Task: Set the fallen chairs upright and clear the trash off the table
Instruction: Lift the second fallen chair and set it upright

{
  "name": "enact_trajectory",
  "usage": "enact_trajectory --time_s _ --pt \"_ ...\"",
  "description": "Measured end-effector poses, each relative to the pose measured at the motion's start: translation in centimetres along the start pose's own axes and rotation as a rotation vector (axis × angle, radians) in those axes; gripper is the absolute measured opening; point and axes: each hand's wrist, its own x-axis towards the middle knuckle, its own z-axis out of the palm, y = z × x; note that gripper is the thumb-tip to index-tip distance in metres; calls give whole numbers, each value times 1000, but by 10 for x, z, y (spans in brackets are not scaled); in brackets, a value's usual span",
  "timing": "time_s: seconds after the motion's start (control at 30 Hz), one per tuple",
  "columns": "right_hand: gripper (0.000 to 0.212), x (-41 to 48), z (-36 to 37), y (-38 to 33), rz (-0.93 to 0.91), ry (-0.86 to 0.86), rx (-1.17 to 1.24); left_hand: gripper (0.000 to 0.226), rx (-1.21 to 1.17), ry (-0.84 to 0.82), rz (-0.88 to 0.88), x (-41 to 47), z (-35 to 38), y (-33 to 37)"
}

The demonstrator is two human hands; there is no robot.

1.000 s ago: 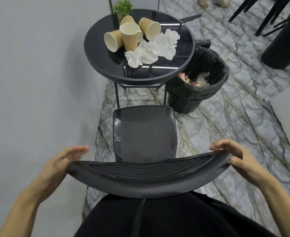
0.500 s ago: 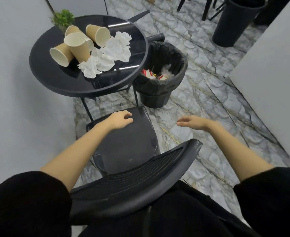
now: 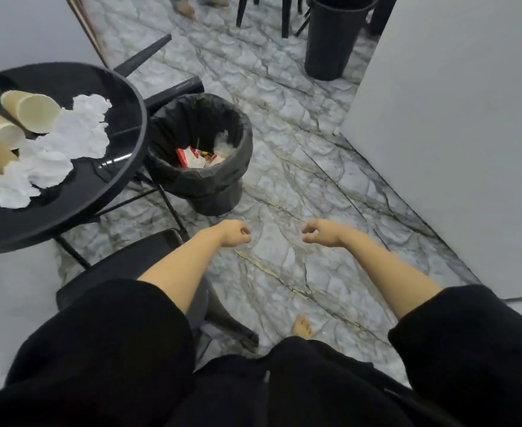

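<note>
A round black table at the left carries several tan paper cups lying on their sides and crumpled white tissues. An upright black chair stands below the table, partly hidden by my left arm. My left hand and my right hand hang over the marble floor right of the chair, both empty with fingers loosely curled. Black legs of a second, fallen chair stick out behind the table.
A black bin with a liner holding trash stands right of the table. A second tall black bin and more chair legs are at the back. A grey wall panel closes the right side. My bare foot shows below.
Both hands let go of the chair's backrest and moved right over the floor. My view swung to the right, so the table now sits at the left edge.
</note>
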Motion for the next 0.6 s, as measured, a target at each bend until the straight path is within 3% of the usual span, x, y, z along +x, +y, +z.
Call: enact_trajectory --time_s 0.3,0.6 --pt "46 25 -98 109 86 -94 -77 40 27 -43 16 87 -37 124" --pt "45 99 -195 143 64 -107 -95 44 -25 -63 26 190 -107 161"
